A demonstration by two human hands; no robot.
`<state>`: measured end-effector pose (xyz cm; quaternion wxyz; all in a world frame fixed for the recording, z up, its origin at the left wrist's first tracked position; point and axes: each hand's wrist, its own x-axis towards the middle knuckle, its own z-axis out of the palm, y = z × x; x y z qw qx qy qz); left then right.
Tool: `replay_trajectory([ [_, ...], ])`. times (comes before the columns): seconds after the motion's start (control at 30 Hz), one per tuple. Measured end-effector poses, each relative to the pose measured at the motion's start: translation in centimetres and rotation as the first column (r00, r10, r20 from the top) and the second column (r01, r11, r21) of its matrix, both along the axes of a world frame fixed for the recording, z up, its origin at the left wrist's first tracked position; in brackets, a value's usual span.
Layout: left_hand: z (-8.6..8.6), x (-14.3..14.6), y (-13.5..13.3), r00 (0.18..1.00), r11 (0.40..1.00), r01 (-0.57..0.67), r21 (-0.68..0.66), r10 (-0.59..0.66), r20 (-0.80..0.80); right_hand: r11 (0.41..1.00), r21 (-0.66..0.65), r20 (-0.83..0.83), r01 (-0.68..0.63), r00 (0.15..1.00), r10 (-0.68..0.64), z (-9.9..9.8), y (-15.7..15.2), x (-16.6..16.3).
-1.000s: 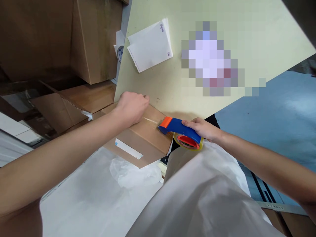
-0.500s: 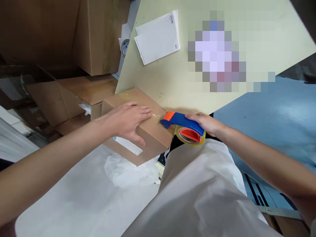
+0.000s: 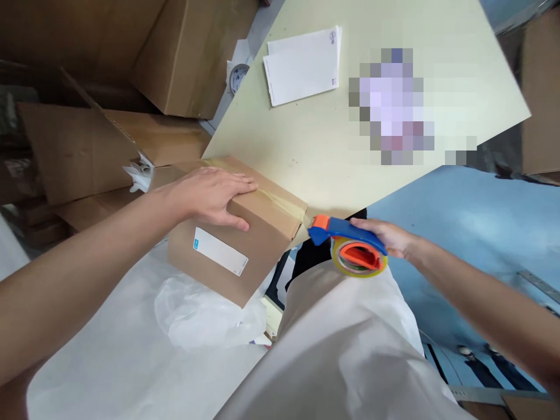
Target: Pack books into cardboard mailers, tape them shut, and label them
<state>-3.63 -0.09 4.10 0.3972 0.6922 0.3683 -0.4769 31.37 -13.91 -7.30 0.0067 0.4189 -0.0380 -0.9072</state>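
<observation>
A closed cardboard box [image 3: 266, 233] sits tilted at the near corner of the table, a white label [image 3: 221, 251] on the side facing me. My left hand [image 3: 219, 195] lies flat on its top, fingers spread and thumb over the front edge. Yellowish clear packing tape [image 3: 280, 204] runs along the top to the right edge. My right hand [image 3: 382, 233] grips the handle of a blue and orange tape dispenser [image 3: 354, 233], which carries a roll of clear tape. The dispenser's head is just off the box's right edge.
On the pale yellow table [image 3: 324, 146] lie white sheets [image 3: 301, 67] and a pixelated item [image 3: 394, 105]. Open cardboard boxes [image 3: 83, 157] crowd the left, near a tape roll [image 3: 238, 77]. A translucent plastic bag [image 3: 205, 315] is below the box.
My right hand has moved the tape dispenser rightward, from over the box's edge to beyond it. The tape on top shows more plainly. The left hand stays on the box, and the view has shifted.
</observation>
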Motion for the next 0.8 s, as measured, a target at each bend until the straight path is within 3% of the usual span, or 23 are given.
replay_trajectory([
  [0.1, 0.9, -1.6, 0.0, 0.999, 0.994, -0.043, 0.102, 0.044, -0.003, 0.995, 0.025, 0.019, 0.100, 0.995, -0.101, 0.4, -0.4, -2.9],
  [0.17, 2.0, -2.7, -0.2, 0.994, 0.967, -0.110, 0.231, 0.112, 0.004, 0.988, 0.049, 0.059, 0.149, 0.987, -0.152, 0.7, 1.0, -4.9],
  [0.27, 3.5, -3.7, -1.3, 0.969, 0.831, -0.236, 0.504, 0.243, 0.054, 0.976, 0.131, 0.091, 0.172, 0.979, -0.185, 1.5, 5.5, -7.0],
  [0.33, 3.7, -3.5, -2.6, 0.960, 0.728, -0.273, 0.629, 0.250, 0.127, 0.962, 0.216, 0.107, 0.168, 0.975, -0.194, 2.3, 9.0, -7.9],
  [0.37, 3.4, -3.2, -3.2, 0.962, 0.705, -0.273, 0.655, 0.213, 0.172, 0.953, 0.258, 0.115, 0.157, 0.975, -0.192, 2.8, 10.6, -8.3],
  [0.43, 2.5, -2.4, -4.1, 0.965, 0.723, -0.230, 0.652, 0.086, 0.246, 0.938, 0.328, 0.136, 0.110, 0.977, -0.162, 3.7, 13.2, -8.9],
  [0.53, 1.2, -1.5, -4.5, 0.960, 0.710, -0.195, 0.676, -0.003, 0.280, 0.913, 0.406, 0.200, 0.030, 0.972, -0.121, 4.4, 14.8, -9.5],
  [0.67, 0.8, -1.4, -4.4, 0.953, 0.665, -0.233, 0.709, 0.011, 0.303, 0.800, 0.599, 0.277, -0.023, 0.944, -0.179, 4.4, 13.6, -9.5],
  [0.73, 1.0, -1.3, -4.5, 0.948, 0.648, -0.261, 0.715, 0.030, 0.318, 0.735, 0.678, 0.238, -0.029, 0.954, -0.182, 4.6, 12.6, -9.5],
  [0.8, 1.1, -1.1, -4.7, 0.944, 0.633, -0.289, 0.718, 0.064, 0.323, 0.708, 0.705, 0.177, -0.025, 0.974, -0.142, 5.1, 12.0, -9.5],
])
